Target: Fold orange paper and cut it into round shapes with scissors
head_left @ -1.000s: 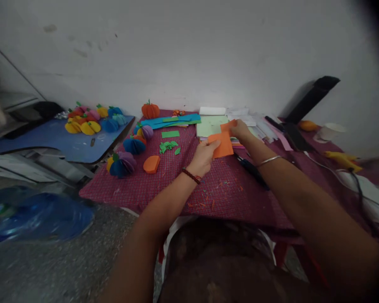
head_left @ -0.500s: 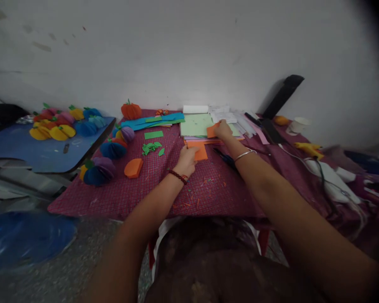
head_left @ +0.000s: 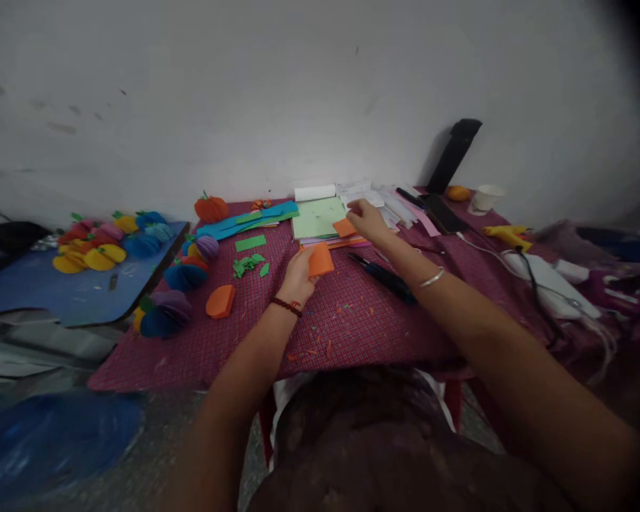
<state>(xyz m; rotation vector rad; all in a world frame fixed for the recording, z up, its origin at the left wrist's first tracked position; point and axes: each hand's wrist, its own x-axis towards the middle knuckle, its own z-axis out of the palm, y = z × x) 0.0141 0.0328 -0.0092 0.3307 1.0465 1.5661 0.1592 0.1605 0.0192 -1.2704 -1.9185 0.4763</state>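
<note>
My left hand (head_left: 297, 276) is closed on an orange paper piece (head_left: 320, 259), held just above the red checked tablecloth (head_left: 235, 334). My right hand (head_left: 367, 219) reaches farther back and pinches a smaller orange paper piece (head_left: 344, 227) at the edge of a stack of coloured paper sheets (head_left: 320, 217), light green on top. Black scissors (head_left: 385, 276) lie on the cloth under my right forearm. An orange half-round paper stack (head_left: 220, 301) lies to the left of my left hand.
Paper pumpkins in blue, purple and orange (head_left: 178, 288) stand on the table's left; more sit on a blue board (head_left: 43, 284). Green cut leaves (head_left: 248, 264), blue strips (head_left: 245, 217), a yellow glue gun (head_left: 506, 233), a white cup (head_left: 485, 197) and cables lie around.
My left hand has drawn the orange piece back toward me and left. My right hand has shifted slightly along the paper stack with the small orange piece. The camera has turned right.
</note>
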